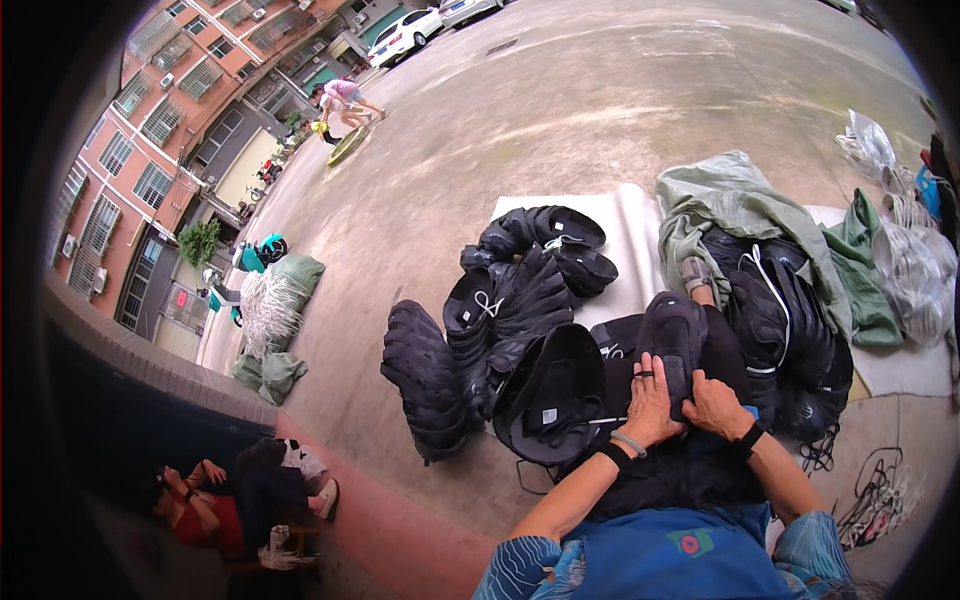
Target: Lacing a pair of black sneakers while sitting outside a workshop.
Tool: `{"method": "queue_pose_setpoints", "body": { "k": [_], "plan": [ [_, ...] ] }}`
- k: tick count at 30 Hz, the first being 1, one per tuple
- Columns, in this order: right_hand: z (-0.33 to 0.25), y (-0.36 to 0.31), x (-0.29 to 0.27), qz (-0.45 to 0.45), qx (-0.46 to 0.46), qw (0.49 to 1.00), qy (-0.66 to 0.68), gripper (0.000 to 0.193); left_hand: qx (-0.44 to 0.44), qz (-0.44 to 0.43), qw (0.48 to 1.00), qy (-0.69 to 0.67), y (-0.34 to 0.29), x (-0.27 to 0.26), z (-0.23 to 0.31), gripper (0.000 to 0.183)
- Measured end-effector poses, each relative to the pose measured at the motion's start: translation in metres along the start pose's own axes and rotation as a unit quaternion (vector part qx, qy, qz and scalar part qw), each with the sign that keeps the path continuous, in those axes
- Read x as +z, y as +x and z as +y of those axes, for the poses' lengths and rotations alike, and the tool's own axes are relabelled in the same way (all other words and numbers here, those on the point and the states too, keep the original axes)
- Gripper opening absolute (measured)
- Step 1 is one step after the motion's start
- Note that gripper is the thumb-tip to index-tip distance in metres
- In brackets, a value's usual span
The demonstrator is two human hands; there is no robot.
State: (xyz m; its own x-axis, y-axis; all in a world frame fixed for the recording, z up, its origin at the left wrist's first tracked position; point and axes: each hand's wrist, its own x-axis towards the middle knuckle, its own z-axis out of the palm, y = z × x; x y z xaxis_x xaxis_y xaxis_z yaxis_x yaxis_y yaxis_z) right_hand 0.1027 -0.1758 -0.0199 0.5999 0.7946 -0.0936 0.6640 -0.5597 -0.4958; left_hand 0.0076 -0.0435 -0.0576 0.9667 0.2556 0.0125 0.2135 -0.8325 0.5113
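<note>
A black shoe upper (664,322) lies lengthwise before me over my dark-clad legs. My left hand (652,405) holds its near left edge, long fingers laid over the upper and a dark ring on one of them. On the opposite edge, my right hand (716,408) is closed, pinching the material between thumb and curled fingers. Left of my hands sits a bundle of nested black uppers (553,395), with white string running toward my left wrist. Another tied bundle of black uppers (765,310) stands to the right, partly under a grey-green woven sack (722,192).
More stacked black uppers (420,375) spread left over a white sheet (640,225). Clear plastic bags (915,265) and loose cords (875,510) lie at right. A seated person (215,500) is at lower left; people (345,100) bend over a round yellow-green object farther off.
</note>
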Motion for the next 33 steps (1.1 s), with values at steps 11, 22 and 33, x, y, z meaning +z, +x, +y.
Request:
{"method": "queue_pose_setpoints", "body": {
  "k": [11, 22, 33],
  "plan": [
    [0.007, 0.001, 0.003, 0.020, -0.012, 0.999, 0.030, 0.029, -0.005, -0.008, 1.000, 0.015, 0.002, -0.005, 0.003, 0.133],
    [0.007, -0.001, 0.001, 0.015, -0.010, 0.999, 0.035, 0.028, -0.009, -0.001, 1.000, 0.019, 0.001, -0.006, 0.005, 0.130],
    [0.019, -0.002, 0.010, 0.024, -0.041, 0.998, 0.046, 0.024, -0.016, -0.017, 0.999, 0.031, 0.001, -0.007, 0.010, 0.130]
  ]
}}
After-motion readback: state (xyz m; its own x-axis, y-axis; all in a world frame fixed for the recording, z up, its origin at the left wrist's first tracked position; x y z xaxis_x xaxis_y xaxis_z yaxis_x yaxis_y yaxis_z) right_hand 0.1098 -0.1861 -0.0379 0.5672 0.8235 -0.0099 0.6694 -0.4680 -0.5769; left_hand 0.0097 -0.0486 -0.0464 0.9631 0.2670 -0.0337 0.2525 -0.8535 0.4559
